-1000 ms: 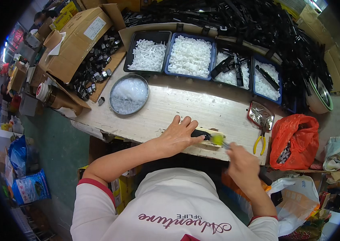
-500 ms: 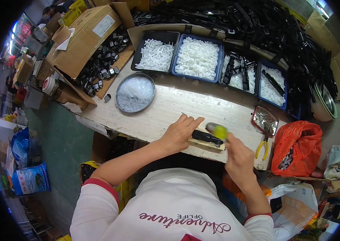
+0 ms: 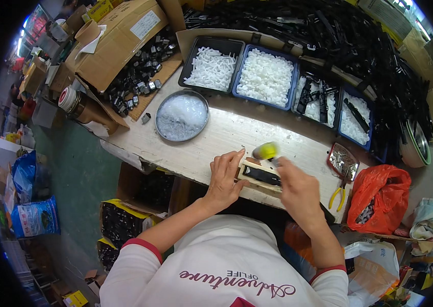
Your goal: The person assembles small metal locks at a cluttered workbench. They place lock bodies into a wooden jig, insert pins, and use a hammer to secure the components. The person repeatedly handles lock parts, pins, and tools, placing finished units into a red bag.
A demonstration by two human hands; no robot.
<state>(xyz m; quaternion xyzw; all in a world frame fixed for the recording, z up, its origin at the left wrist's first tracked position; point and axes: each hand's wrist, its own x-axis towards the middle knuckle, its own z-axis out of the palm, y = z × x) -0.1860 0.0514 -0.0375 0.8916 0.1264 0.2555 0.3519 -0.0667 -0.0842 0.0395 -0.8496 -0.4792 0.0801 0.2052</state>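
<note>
Blurred yellow-green-and-grey mallet [image 3: 267,150] has shifted to the far side of the slotted pale wooden block [image 3: 263,188], leaving the long black plastic part [image 3: 262,175] inside it uncovered. Right hand [image 3: 299,190] clamps the mallet; left hand [image 3: 222,176] brackets the block's left end, grip unclear.

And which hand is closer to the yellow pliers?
The right hand. It grips the mallet, a little left of the yellow pliers; the left hand is farther left, at the wooden block's left end.
</note>
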